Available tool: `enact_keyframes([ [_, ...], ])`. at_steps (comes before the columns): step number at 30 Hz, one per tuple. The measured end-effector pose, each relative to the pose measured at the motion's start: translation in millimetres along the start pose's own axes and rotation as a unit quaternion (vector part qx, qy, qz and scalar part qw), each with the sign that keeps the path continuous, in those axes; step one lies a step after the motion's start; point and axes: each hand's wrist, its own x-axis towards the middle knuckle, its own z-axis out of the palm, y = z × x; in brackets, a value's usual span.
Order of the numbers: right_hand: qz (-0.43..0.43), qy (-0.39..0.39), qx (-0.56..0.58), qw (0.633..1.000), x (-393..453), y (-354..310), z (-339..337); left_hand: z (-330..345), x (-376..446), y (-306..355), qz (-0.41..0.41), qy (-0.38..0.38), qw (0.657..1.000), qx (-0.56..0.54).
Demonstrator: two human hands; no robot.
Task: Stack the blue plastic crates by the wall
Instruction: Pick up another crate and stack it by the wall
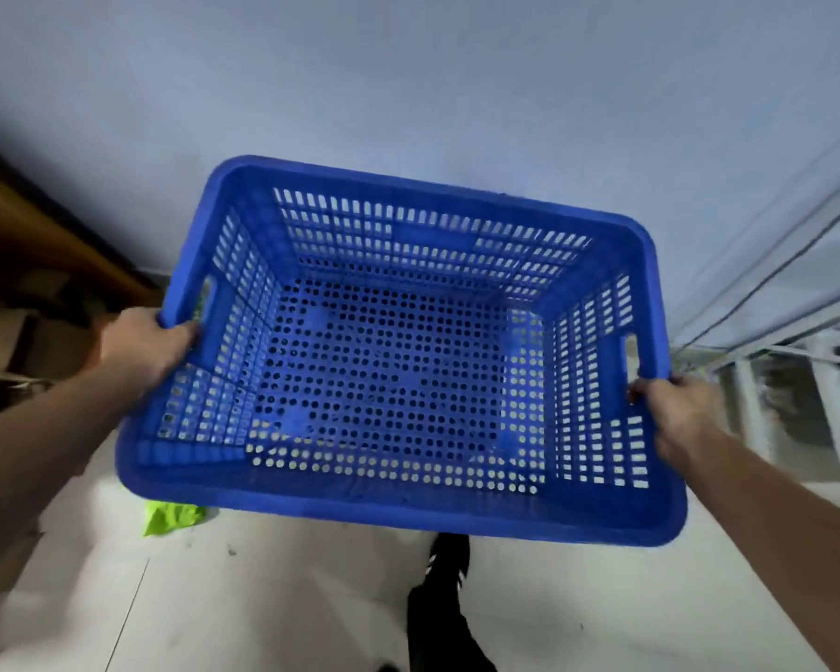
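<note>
Empty blue crate (398, 351) carried above the floor, facing the wall (408, 80)
Left hand (141, 346) and right hand (675, 409) each clamp a short-side rim beside its handle slot; perforated plastic looks light and stiff, rims grip best

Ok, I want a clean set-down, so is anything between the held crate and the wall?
Nothing visible blocks it. Left hand and right hand hold the blue crate facing the wall. A green scrap lies on the floor under its near-left corner.
</note>
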Motion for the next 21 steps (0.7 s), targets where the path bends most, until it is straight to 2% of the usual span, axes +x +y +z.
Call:
enact_keyframes([
  [6, 0.004, 0.009, -0.06, 0.998, 43.2, -20.3, 82.2, 25.8, 72.3, -5.0, -0.032, -0.014, 0.999, 0.009],
  [10, -0.028, 0.016, -0.11, 0.993, 53.6, -28.6, 123.7, 42.5, 125.2, -8.1, -0.03, -0.031, 0.999, 0.013],
  [14, -0.047, 0.041, -0.188, 0.98, 55.0, -46.1, 155.7, 59.6, 176.3, -7.3, -0.003, -0.055, 0.998, 0.008],
  [21, -0.031, 0.048, -0.205, 0.977, 26.9, -44.4, 183.0, 64.8, 221.8, -18.5, -0.004, -0.09, 0.996, 0.003],
])
